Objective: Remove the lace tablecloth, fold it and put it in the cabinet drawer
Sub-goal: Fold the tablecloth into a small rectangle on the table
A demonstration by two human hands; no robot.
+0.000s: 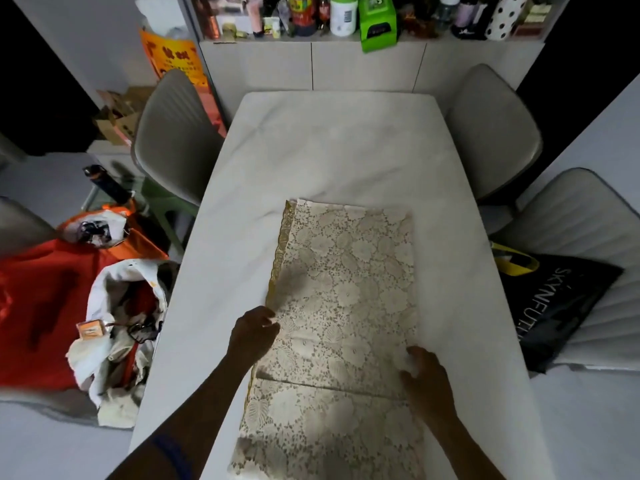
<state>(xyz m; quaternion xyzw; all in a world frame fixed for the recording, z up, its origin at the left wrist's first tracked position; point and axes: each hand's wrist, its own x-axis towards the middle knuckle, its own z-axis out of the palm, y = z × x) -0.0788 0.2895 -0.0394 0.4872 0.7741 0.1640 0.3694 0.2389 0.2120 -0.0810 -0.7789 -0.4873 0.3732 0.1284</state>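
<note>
Folded cream lace tablecloth with gold scalloped edge (346, 306) lying as a long strip on the white marble-look worktop (329, 150), near end cut off by the bottom frame edge. Left hand (254, 332) on the cloth's left gold edge, fingers curled at the hem; whether pinching or just pressing, cannot tell. Right hand (427, 379) at the cloth's right edge, fingers bent down onto the lace, fingertips hidden under the palm, grip state unclear. Black plastic bag with yellow trim (557, 303) on the grey ribbed chair (581, 216) at right, white print reading "SKYNFUTU", rest cut off by a fold. Orange poster (173, 60) at far left with red characters, too blurred to read. Bottle labels on the cluttered shelf (346, 38) illegible. No drawer recognisable.
</note>
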